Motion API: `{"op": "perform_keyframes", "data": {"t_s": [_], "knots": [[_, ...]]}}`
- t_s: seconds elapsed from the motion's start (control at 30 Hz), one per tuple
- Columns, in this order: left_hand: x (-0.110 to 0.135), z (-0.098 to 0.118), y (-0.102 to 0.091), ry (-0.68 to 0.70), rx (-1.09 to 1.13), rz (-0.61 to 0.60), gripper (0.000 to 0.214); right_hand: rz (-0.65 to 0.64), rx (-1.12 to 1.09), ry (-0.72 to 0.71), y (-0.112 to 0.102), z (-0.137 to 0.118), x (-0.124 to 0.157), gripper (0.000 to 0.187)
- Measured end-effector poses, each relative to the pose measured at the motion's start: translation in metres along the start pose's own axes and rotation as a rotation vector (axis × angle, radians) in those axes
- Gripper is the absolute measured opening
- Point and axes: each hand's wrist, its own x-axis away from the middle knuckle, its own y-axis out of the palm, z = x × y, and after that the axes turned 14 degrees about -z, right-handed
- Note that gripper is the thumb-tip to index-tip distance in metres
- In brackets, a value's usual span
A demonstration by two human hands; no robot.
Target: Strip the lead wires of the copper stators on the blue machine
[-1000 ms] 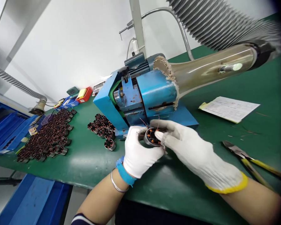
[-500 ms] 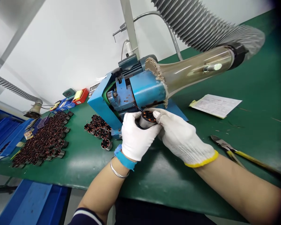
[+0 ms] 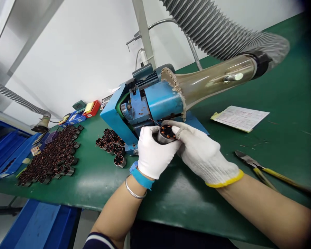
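Both gloved hands are gripping narrowly: the left hand (image 3: 157, 154) is cradling a copper-wound stator (image 3: 164, 135) from one side while the right hand (image 3: 202, 154) is pinching it from the other. The stator is sitting near frame centre, end face tilted upward, just before the blue machine (image 3: 163, 100) at 12 o'clock. Close handwork on the stator appears to be in hand; the next move appears to call for a steady hold. Further stators (image 3: 119, 161) are standing at 9 o'clock, and yellow-handled cutters (image 3: 264, 171) are lying at 4 o'clock on the green bench (image 3: 186, 207).

Yellow-handled diagonal cutters (image 3: 256, 167) lie on the green workbench (image 3: 287, 97) near a printed paper sheet (image 3: 239, 118), with a ribbed extraction hose (image 3: 209, 31) above.
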Motion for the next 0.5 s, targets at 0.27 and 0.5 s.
{"op": "perform_keyframes", "data": {"t_s": [0.27,0.5], "knots": [[0.008,0.000,0.001,-0.027,0.052,-0.046,0.046,-0.010,-0.070,0.059,-0.004,0.001,0.006,0.026],[0.061,-0.028,-0.036,-0.034,0.368,-0.193,0.049,-0.324,0.266,0.030,0.004,0.006,0.035,0.038]]}}
